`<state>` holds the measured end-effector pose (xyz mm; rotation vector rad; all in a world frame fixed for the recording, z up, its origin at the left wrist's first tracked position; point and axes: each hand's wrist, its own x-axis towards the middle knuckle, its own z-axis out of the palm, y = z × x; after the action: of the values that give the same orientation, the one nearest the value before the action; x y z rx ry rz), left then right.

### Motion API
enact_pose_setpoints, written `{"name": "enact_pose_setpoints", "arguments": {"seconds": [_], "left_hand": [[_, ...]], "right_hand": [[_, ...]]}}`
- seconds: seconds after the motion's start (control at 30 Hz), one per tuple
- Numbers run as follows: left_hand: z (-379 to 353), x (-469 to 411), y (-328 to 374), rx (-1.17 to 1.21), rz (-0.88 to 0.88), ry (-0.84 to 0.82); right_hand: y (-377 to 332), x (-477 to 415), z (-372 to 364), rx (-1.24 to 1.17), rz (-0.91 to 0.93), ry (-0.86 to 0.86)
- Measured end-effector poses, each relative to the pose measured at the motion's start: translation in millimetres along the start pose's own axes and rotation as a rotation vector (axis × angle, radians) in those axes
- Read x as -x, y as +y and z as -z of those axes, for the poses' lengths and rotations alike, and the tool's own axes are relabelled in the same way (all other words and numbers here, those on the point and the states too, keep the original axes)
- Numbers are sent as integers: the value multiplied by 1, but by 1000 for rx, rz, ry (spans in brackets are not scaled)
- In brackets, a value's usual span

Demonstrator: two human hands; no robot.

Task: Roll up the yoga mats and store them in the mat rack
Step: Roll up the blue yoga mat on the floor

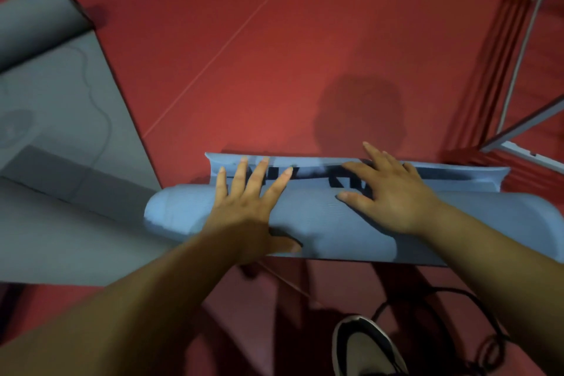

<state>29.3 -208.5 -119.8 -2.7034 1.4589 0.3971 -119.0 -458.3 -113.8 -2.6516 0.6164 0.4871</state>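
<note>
The blue mat roll [320,223] lies from 9 to 3 o'clock. The left hand [244,207] and right hand [393,195] press it — fingers spread.

no legible text, frame perhaps too blurred

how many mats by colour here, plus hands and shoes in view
Blue mat: 1
Grey mat: 1 for sure; the nearer grey sheet may be its folded end or a second mat
Hands: 2, left hand and right hand
Shoe: 1
Total: 5
</note>
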Motion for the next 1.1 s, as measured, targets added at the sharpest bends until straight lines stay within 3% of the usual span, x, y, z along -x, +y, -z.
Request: {"name": "enact_pose_setpoints", "arguments": {"seconds": [0.37,0.6,0.87,1.1], "left_hand": [[20,-39,-12,71,13,-171],[22,-50,-16,104,22,-231],[22,-36,-8,117,20,-191],[22,-33,-8,128,5,-193]], "right_hand": [[1,8,4,-3,-73,64],[1,-9,16,13,-151,-101],[0,11,4,39,-112,69],[20,-1,13,-69,-103,65]]}}
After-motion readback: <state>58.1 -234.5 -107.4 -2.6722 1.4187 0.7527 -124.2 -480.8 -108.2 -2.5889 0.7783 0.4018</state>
